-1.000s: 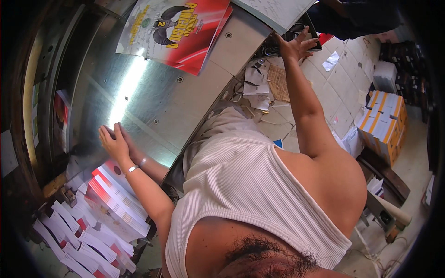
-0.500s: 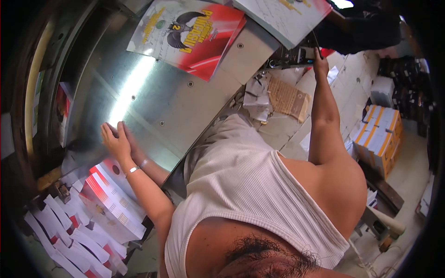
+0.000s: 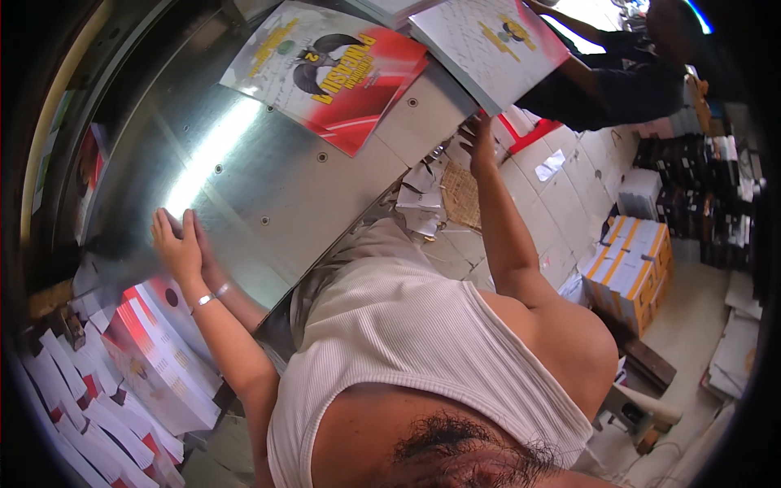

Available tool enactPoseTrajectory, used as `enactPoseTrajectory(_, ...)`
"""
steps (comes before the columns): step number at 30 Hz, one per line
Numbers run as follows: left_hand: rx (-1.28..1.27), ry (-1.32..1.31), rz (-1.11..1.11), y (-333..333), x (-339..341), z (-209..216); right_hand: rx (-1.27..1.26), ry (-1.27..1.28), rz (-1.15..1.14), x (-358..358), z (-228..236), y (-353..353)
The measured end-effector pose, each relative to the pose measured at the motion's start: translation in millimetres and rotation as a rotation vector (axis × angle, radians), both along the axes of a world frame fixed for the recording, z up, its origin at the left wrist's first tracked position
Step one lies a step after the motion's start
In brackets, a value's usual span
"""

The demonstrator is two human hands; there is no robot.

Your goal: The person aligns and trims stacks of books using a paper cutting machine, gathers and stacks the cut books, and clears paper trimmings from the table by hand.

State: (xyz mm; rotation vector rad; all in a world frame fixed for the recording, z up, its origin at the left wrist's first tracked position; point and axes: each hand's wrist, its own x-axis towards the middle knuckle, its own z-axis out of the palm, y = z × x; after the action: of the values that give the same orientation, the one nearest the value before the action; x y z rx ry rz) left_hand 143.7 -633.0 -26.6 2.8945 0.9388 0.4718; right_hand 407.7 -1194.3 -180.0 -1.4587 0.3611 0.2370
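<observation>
My left hand [image 3: 178,250] lies on the shiny metal table [image 3: 244,191] with its fingers stretched out, holding nothing. Beside the table's far right corner is my right hand [image 3: 480,145]; its fingers are spread and appear free. Just above it, a stack of white-covered books [image 3: 496,57] juts over the corner. Whether my right fingertips touch the table edge or the stack is hard to make out. To the left of that stack lie red and white booklets [image 3: 333,77] with a dark winged emblem, slightly fanned.
Bound books with red and white covers [image 3: 159,350] and loose white bundles [image 3: 89,407] crowd the lower left. A person in dark clothes [image 3: 610,89] is at the upper right. A strapped carton [image 3: 630,272] and dark stacks [image 3: 691,179] stand on the floor, near cardboard scraps [image 3: 461,195].
My right hand has let go of a dark handle and come left to the table corner, its fingers now spread. My left hand still rests on the table. The view has shifted slightly.
</observation>
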Motion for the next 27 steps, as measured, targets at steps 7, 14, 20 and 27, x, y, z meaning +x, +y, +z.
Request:
enactPoseTrajectory(7,0.005,0.023,0.013,-10.1,-16.6,0.9,-0.057,-0.139,-0.096,-23.1,46.6,-28.1)
enactPoseTrajectory(14,0.015,0.020,0.009,-20.5,-39.1,11.3,-0.291,-0.826,-0.206,-48.6,116.9,-19.7)
enactPoseTrajectory(20,-0.012,0.017,-0.011,-31.1,-53.1,18.4,-0.241,-0.793,-0.232,-62.3,121.4,-28.6)
enactPoseTrajectory(27,-0.031,0.021,-0.012,-33.7,-60.9,19.1,-0.294,-0.787,-0.301,-60.2,118.9,-10.5)
